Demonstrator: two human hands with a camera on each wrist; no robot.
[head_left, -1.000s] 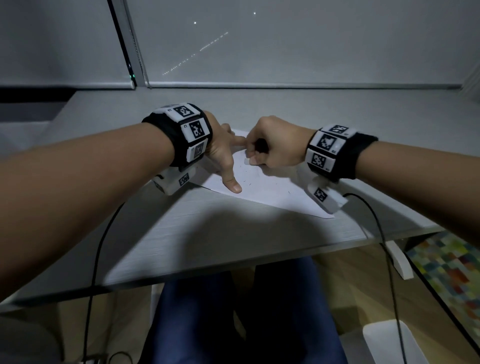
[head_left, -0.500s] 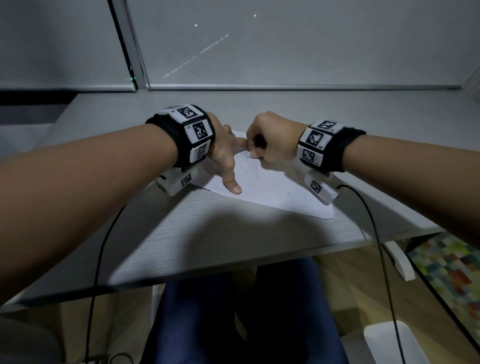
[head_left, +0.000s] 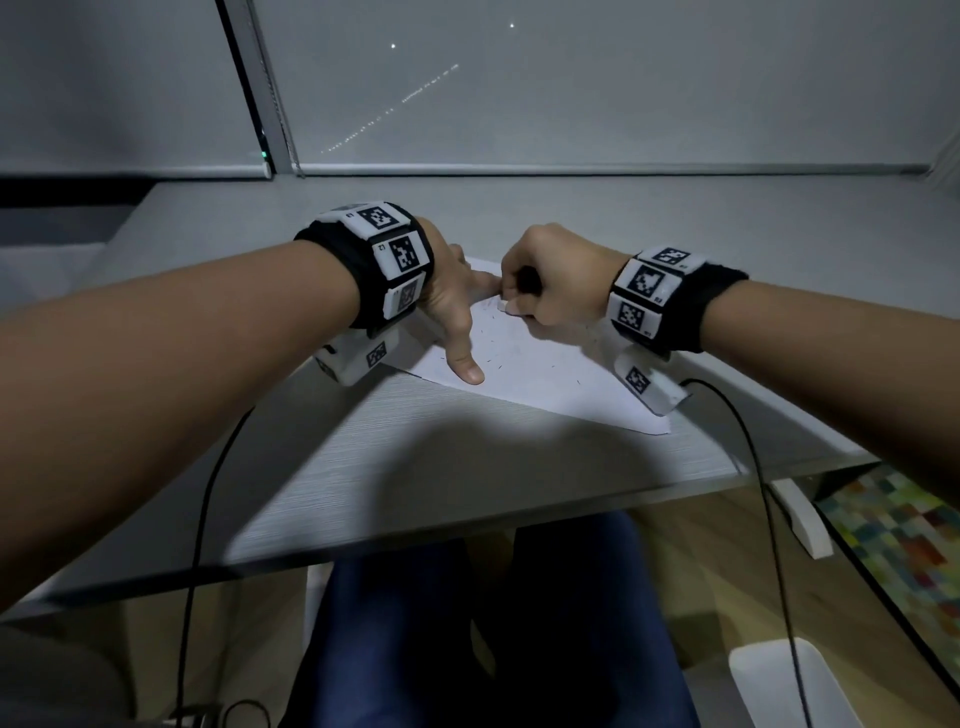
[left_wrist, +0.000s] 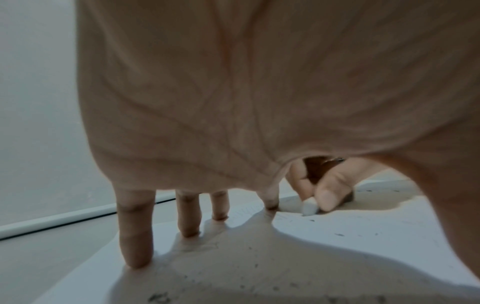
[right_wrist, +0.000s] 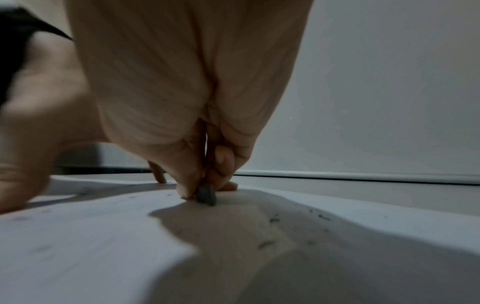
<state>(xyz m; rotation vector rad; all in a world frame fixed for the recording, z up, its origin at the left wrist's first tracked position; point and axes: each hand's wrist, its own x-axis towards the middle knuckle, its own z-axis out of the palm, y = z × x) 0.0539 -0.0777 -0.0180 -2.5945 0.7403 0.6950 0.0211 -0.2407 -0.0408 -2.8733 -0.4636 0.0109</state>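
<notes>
Your right hand (head_left: 556, 280) pinches the eraser (left_wrist: 310, 206) down on the far part of the paper (head_left: 545, 384) while your left hand (head_left: 449, 304), spread open, presses it flat just left; rub too hard and the paper may buckle or tear

Right hand (right_wrist: 182, 82): fills the upper middle, fingertips pinching a small eraser (right_wrist: 206, 194).
Eraser: grey tip down, touching the paper (right_wrist: 91, 236).
Paper: white, lying flat on the worktop (right_wrist: 376, 193), dark crumbs (right_wrist: 267, 243) scattered right of the eraser.
Left hand (right_wrist: 31, 144): blurred at the left edge, resting on the paper.
Wall (right_wrist: 389, 82): plain grey behind.
</notes>
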